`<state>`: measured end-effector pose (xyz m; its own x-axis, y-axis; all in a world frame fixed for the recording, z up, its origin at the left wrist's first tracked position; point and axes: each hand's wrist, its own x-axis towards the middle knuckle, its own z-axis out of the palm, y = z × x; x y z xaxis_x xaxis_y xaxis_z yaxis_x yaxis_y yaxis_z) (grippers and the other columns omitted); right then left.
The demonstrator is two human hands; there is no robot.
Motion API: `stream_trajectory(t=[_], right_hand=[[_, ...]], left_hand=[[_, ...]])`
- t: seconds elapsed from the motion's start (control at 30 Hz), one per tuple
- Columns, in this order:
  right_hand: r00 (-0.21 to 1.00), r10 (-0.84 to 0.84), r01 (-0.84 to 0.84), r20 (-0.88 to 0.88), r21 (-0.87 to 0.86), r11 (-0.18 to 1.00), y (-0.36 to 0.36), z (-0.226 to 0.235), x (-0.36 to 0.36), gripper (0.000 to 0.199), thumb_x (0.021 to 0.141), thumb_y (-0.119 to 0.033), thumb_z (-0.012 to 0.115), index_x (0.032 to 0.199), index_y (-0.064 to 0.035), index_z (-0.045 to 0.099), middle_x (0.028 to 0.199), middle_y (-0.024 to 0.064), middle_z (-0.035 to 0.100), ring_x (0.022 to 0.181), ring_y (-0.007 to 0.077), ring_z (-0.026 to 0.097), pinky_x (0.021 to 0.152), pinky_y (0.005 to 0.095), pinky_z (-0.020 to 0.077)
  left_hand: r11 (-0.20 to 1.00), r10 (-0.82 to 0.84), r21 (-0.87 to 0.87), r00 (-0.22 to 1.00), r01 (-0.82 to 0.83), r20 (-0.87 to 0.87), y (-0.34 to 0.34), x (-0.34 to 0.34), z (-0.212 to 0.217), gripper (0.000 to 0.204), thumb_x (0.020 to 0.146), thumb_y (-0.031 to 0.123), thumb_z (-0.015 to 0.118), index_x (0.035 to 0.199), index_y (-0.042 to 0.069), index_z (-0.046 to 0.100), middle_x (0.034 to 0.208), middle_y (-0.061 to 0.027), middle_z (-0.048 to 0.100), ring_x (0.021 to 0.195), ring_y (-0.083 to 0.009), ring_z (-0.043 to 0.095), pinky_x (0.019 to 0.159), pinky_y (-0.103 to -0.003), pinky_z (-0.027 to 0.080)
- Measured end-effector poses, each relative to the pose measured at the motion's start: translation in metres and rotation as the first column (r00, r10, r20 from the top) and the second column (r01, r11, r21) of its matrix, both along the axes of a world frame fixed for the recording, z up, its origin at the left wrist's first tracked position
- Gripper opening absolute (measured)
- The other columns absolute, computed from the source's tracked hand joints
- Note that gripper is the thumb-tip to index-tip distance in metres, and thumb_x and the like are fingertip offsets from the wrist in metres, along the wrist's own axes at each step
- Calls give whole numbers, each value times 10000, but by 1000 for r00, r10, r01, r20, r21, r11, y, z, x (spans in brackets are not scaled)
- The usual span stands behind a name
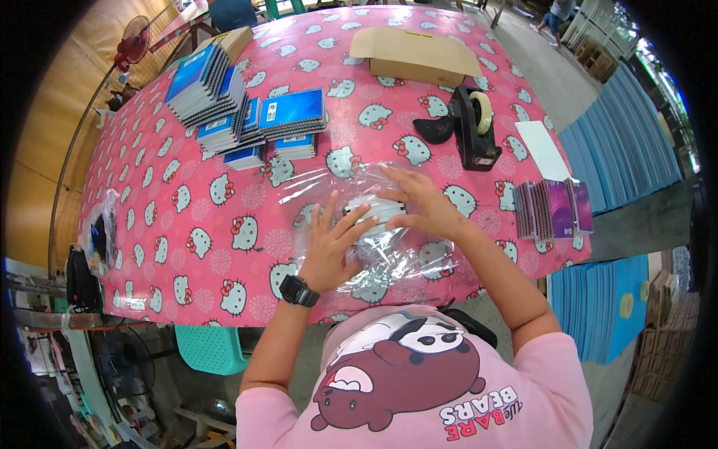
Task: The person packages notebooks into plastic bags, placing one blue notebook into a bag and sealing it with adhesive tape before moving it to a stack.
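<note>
A sheet or bag of clear plastic (396, 266) lies crinkled on the table near its front edge. Under or inside it is a white, block-like thing (381, 212) with dark bits along its far edge; its kind is hard to make out through the glare and my fingers. My left hand (333, 243), wearing a black wristwatch (298, 290), rests on the plastic with fingers spread, their tips at the left of the white thing. From the other side my right hand (425, 202) reaches over the plastic, fingers and thumb apart, thumb beside the white thing.
Blue spiral notebooks (292, 109) are stacked at the back left. A black tape dispenser (474, 131) and an open cardboard box (416, 58) stand beyond my right hand. Purple spiral notebooks (552, 209) and a white strip (542, 150) lie right, on the pink-covered table (202, 273).
</note>
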<state>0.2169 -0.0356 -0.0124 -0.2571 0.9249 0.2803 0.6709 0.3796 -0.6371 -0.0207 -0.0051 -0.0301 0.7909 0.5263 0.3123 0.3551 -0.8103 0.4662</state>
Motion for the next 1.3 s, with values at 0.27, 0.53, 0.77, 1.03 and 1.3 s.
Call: stream_trajectory(t=[0.27, 0.53, 0.77, 1.03, 1.3], right_hand=[[812, -136, -193, -568, -480, 856, 11, -26, 11, 916, 741, -210, 745, 1449, -82, 178, 1201, 107, 577, 1081, 217, 523, 936, 368, 401], [461, -731, 817, -503, -83, 571, 35, -34, 145, 457, 791, -190, 671, 1168, 3, 498, 853, 99, 655, 771, 138, 596, 679, 300, 483], [414, -734, 741, -539, -268, 615, 37, -71, 217, 480, 780, -158, 705, 1161, 38, 489, 848, 125, 658, 766, 175, 630, 707, 270, 478], [333, -621, 744, -710, -207, 635, -8, -84, 188, 331, 761, -30, 691, 1045, 18, 528, 751, 44, 622, 681, 123, 596, 611, 231, 475], [573, -427, -131, -699, -592, 795, 17, 6, 45, 337, 757, -128, 716, 1009, -27, 516, 768, 43, 611, 633, 74, 528, 526, 205, 376]], left_hand=[[994, -100, -61, 992, 96, -74, 8, 7, 13, 770, 554, 104, 643, 1290, 281, 507, 1446, 17, 354, 1388, -359, 133, 1060, -647, 48], [992, -90, -96, 990, 80, -105, 8, 1, 12, 798, 542, 90, 646, 1297, 301, 496, 1455, 15, 334, 1379, -362, 156, 1043, -675, 99], [986, -111, -135, 991, 100, -77, 9, 5, 15, 786, 530, 84, 644, 1286, 260, 519, 1462, -14, 325, 1379, -364, 163, 1049, -660, 94], [984, -111, -142, 993, 105, -38, 8, 5, 12, 776, 533, 94, 648, 1281, 258, 523, 1453, -16, 340, 1359, -369, 215, 1042, -665, 109], [986, -114, -133, 989, 101, -95, 10, 0, 12, 787, 556, 156, 684, 1310, 274, 491, 1455, -29, 330, 1348, -375, 233, 1037, -668, 119]])
